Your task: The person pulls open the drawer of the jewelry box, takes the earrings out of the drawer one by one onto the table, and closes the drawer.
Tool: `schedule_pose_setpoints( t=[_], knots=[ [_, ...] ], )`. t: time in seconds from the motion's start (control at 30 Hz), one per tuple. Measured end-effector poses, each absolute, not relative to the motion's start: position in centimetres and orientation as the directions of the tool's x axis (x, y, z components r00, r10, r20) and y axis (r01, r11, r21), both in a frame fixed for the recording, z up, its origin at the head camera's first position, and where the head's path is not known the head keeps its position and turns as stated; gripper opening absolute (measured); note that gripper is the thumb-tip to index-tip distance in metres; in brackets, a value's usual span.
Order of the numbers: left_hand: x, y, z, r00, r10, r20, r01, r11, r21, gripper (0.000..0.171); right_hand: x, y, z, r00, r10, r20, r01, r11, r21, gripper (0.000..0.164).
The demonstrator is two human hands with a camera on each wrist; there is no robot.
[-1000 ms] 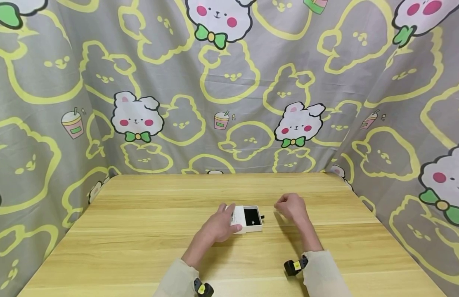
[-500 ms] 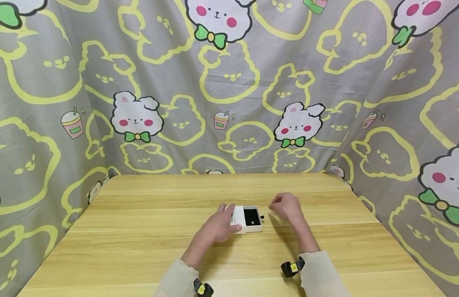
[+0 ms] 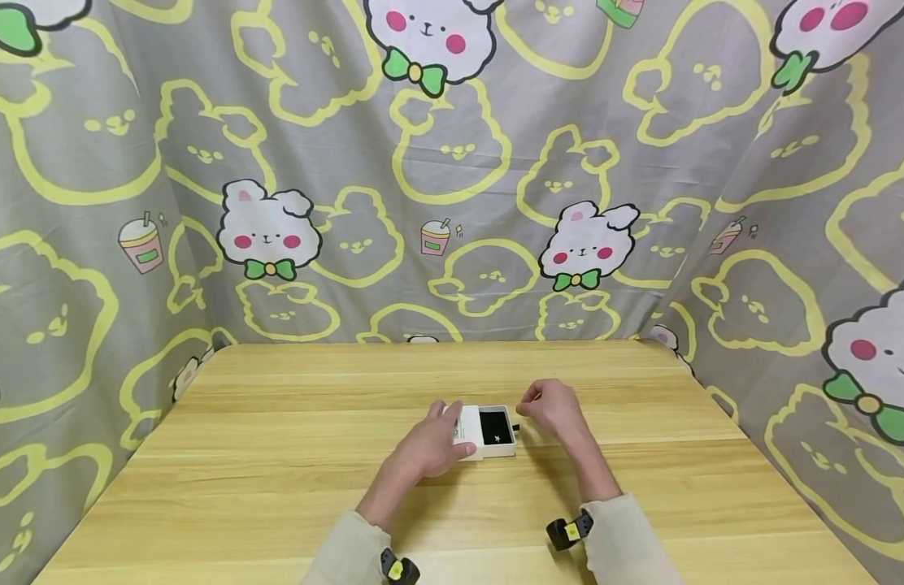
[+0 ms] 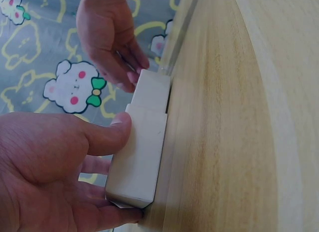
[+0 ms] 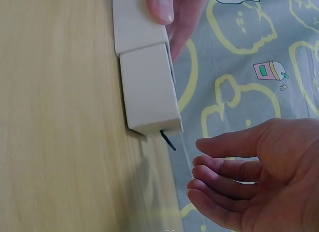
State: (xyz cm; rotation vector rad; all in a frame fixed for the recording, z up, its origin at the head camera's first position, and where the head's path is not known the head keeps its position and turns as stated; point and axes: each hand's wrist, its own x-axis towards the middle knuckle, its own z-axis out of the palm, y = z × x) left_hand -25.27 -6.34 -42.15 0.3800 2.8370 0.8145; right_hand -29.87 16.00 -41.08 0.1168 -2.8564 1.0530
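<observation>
A small white drawer box (image 3: 471, 424) lies on the table with its inner tray (image 3: 503, 450) slid partway out to the right. Inside the tray shows a black insert (image 3: 493, 426) with a small white star-like mark. My left hand (image 3: 426, 447) grips the box's outer sleeve, thumb on the near side and fingers across the far side. A short black ribbon tab (image 5: 169, 141) sticks out of the tray's end. Just right of that tab is my right hand (image 3: 556, 408), fingers loosely bent and holding nothing; in the right wrist view a small gap separates its fingertips from the tab.
The wooden table (image 3: 291, 439) reaches back to a grey curtain (image 3: 452, 244) with cartoon prints, which also hangs on both sides. Black wrist cameras (image 3: 565, 532) are strapped near the cuffs of both light sleeves.
My right hand has moved left, closer to the box's ribbon tab. The left hand and the box have stayed in place, with the tray pulled out equally far.
</observation>
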Motion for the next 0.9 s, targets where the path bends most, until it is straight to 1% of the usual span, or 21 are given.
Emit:
schedule_pose_setpoints(
  t=[0.43, 0.7, 0.9],
  knots=[
    [-25.3, -6.4, -42.3, -0.955, 0.287, -0.075, 0.202, 0.814, 0.544, 0.078, -29.7, 15.4, -40.9, -0.985, -0.068, 0.159, -0.153, 0.771, -0.618, 0.005],
    [-25.3, -6.5, -42.3, -0.955, 0.291, -0.054, 0.215, 0.807, 0.550, 0.078, -29.4, 14.8, -40.4, -0.987, -0.089, 0.132, -0.152, 0.769, -0.621, 0.006],
    [-25.2, -6.4, -42.2, -0.954, 0.293, -0.062, 0.212, 0.807, 0.551, 0.078, -29.1, 14.4, -40.1, -0.987, -0.119, 0.112, -0.163, 0.772, -0.614, 0.005]
  ],
)
